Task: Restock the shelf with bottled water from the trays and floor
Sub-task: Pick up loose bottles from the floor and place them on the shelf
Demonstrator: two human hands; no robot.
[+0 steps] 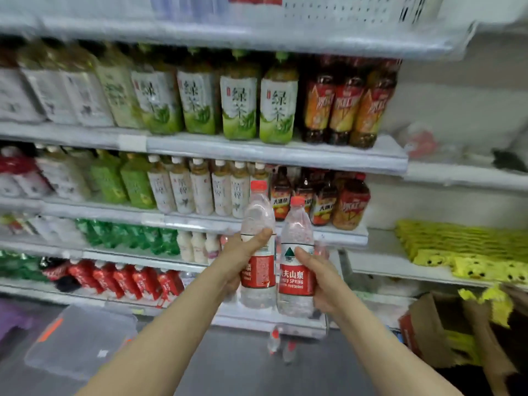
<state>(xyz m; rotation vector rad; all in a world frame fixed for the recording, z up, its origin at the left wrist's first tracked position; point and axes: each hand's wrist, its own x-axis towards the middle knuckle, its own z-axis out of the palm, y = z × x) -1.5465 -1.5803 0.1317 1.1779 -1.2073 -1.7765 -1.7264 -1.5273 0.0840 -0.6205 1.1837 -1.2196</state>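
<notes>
– Red caps, red labels, clear plastic: we have the left bottle and the right bottle of water up in the middle of the frame.

– How do we hold them?

– Our left hand wraps the left bottle at its label, with the fingers curled round the back and the thumb laid across the front. Our right hand grips the right bottle the same way. Its thumb presses on the label and its other fingers are mostly hidden behind the bottle.

– Do the two bottles touch?

– They are upright and just beside each other, but we cannot tell whether they touch. Both hang in front of the shelf, a little below centre, resting on no board.

– What else do we see?

– Two more bottles stand on the grey floor at bottom centre, blurred. A clear plastic bin lies at lower left and a cardboard box at lower right. Green tea bottles fill the upper row, with dark iced tea bottles to their right.
</notes>
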